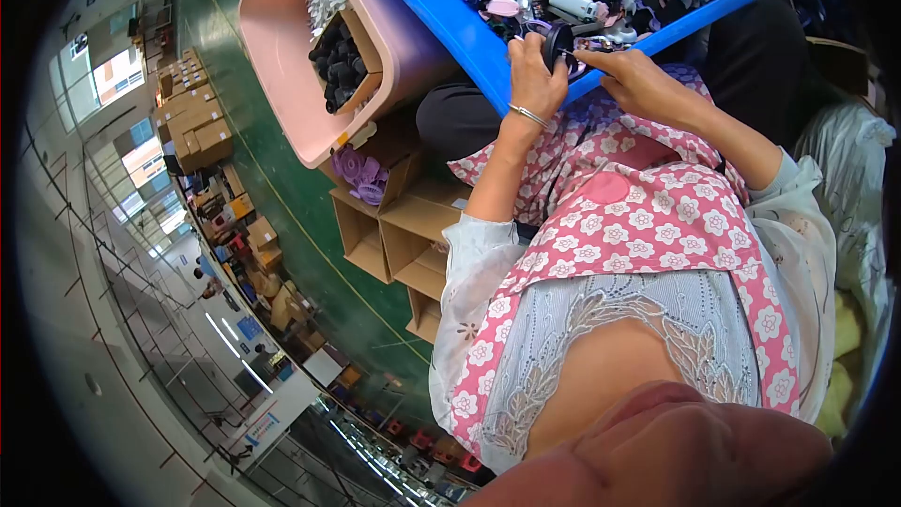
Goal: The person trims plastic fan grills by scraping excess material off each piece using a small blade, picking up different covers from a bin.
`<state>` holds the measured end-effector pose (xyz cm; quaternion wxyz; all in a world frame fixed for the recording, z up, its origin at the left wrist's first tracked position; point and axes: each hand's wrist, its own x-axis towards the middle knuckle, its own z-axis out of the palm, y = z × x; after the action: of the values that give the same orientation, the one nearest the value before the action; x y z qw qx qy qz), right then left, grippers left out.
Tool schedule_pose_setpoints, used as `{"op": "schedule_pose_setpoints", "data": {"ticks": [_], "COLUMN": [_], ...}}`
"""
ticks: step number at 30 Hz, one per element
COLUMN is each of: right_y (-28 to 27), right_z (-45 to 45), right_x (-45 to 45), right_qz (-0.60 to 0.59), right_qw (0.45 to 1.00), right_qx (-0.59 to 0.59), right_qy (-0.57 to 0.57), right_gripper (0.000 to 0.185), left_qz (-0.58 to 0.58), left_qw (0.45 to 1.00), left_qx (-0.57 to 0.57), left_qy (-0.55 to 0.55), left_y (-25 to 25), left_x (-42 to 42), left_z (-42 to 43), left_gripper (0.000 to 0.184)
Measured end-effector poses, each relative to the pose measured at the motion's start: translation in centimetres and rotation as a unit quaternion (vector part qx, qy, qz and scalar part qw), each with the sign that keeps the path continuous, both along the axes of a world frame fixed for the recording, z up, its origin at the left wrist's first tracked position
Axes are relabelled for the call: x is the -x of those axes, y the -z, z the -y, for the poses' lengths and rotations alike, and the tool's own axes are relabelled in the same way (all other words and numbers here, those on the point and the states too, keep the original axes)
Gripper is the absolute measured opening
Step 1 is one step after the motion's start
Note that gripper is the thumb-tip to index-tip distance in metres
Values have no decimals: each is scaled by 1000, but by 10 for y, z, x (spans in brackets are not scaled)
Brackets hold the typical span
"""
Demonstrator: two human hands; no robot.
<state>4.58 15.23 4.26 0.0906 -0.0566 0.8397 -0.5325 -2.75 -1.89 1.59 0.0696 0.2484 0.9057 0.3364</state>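
Observation:
My left hand, with a bracelet at its wrist, grips a round black part over the near edge of a blue crate. Against the right side of that part, my right hand has its fingers pressed together; a small, thin thing at the fingertips is too small to name. The crate holds many loose purple, pink, black and white pieces, some flower-shaped. A white and grey cylinder lies among them, just beyond my hands.
Left of the crate stands a pink bin with white pieces and a cardboard box of black parts. Below it are open cardboard compartments, with purple pieces. White plastic sacks sit at the right. Stacked cartons stand across the green floor.

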Motion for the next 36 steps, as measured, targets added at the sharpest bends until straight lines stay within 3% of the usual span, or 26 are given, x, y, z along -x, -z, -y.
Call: {"op": "schedule_pose_setpoints", "data": {"ticks": [2,4,5,7,8,9,10,11,12,13,14,15,16,20,21,24,25,26,27,28,30,31,34,36], "right_y": [14,-5,-13,-8,-7,-22,-33,-38,-25,-29,-21,-21,-22,-28,-21,-6,-6,-13,-16,-19,-21,-22,-25,-36], "right_z": [-3,1,5,-1,-8,-17,-23,-31,-42,-54,-61,-63,-66,-63,-66,-78,-88,-98,-108,-119,-141,-154,-181,-204], "right_x": [-3,2,1,3,7,0,-10,-15,-20,-16,-12,-6,2,44,53,62,61,56,52,49,37,44,79,127], "right_qz": [-41,82,69,87,102,139,138,134,44,23,175,152,142,122,130,134,177,200,231,260,316,331,372,274], "right_qw": [997,976,969,967,966,962,969,973,986,990,947,929,933,921,934,956,957,966,958,954,940,934,908,941], "right_qx": [-61,-199,-237,-240,-239,-236,-204,-170,-83,-25,192,260,252,303,293,247,215,144,150,123,103,104,145,124], "right_qy": [1,-33,-9,-7,1,-12,31,77,137,140,186,216,215,213,159,89,78,83,79,80,78,82,123,156], "right_gripper": [48,50,49,48,47,41,39,37,28,21,22,29,32,29,28,24,24,24,26,26,25,25,23,27], "left_qz": [-13,3,7,-46,-65,3,83,379,406,399,435,466,481,493,482,458,426,386,119,245,222,147,239,198], "left_qw": [1000,1000,999,998,988,972,977,853,816,819,800,790,778,798,819,866,889,915,990,959,943,963,932,938], "left_qx": [-16,10,32,26,76,92,8,-251,-355,-362,-385,-386,-400,-347,-311,-197,-168,-113,30,139,183,123,231,233], "left_qy": [11,4,0,-34,-114,-215,-197,-255,-208,-196,-149,-100,-58,14,-21,-33,11,22,71,41,166,192,147,165], "left_y": [6,12,17,31,46,48,71,56,51,34,16,2,-8,-34,-43,-23,-4,2,47,22,23,58,41,43], "left_x": [0,3,4,15,37,58,85,92,98,96,93,89,83,63,55,54,59,62,72,70,68,76,89,95], "left_z": [-3,-14,-24,-47,-47,-38,-9,-3,4,0,-3,-7,-14,-39,-48,-49,-41,-35,-21,-20,-3,14,4,-2], "left_gripper": [24,24,25,27,28,24,31,30,26,25,26,25,25,33,37,50,54,54,50,44,52,55,53,50]}}
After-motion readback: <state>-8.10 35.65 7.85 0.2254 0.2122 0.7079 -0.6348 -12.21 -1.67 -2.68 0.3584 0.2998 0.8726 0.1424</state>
